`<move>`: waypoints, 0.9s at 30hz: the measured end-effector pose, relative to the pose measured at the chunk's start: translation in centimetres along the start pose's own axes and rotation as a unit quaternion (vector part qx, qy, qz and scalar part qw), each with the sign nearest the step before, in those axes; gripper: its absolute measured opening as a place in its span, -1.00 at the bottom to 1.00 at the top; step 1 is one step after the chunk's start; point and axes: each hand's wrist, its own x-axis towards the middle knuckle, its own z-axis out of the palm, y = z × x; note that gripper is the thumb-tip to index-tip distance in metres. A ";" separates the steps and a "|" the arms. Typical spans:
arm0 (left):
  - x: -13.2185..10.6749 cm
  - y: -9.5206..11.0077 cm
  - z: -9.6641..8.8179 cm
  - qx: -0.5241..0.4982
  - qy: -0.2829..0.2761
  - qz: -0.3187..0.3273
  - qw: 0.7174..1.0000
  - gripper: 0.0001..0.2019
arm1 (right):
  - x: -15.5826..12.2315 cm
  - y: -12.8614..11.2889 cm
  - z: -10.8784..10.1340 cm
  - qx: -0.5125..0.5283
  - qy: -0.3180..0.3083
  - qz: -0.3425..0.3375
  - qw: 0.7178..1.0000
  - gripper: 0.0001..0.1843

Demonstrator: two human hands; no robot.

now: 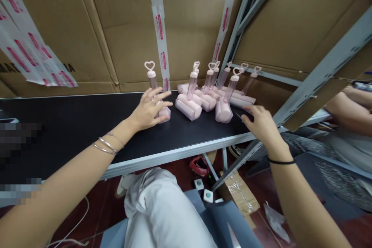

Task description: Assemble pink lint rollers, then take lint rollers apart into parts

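Note:
My left hand (149, 110) is open, with its fingers spread in front of a pale pink roller (165, 113). The roller stands on its thick roll, and its clear handle rises to a heart-shaped loop (149, 66). The fingers hide part of it, and I cannot tell if they touch it. My right hand (261, 124) is over the shelf's right end, thumb and forefinger apart. A thin dark pointed thing (238, 116) shows by the thumb; its kind is unclear. Between my hands stand several similar rollers (223, 112), close together with handles up.
The rollers stand on a black shelf (139, 143) with a grey metal edge. Cardboard (124, 46) with printed tape backs it. A slanting metal post (319, 73) is at right, near another person's arm (348, 110). Below are a cardboard box (240, 192) and a red object (199, 166).

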 end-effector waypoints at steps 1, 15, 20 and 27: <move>-0.1 -0.3 0.1 -0.012 0.068 -0.043 0.997 -0.50 | -0.6 1.4 0.6 -0.005 -0.056 -0.019 0.998 -0.60; 3.6 1.6 6.6 -0.239 0.083 -0.509 0.823 -0.17 | -0.1 1.0 3.1 -0.009 -0.138 0.125 0.982 -0.49; 6.1 3.0 8.8 -0.193 0.086 -0.507 0.836 -0.29 | 0.0 -0.2 3.0 -0.042 -0.134 0.176 0.974 -0.49; 7.4 3.5 9.2 -0.163 0.106 -0.578 0.793 -0.29 | -0.1 -0.5 3.1 -0.007 -0.088 0.216 0.972 -0.42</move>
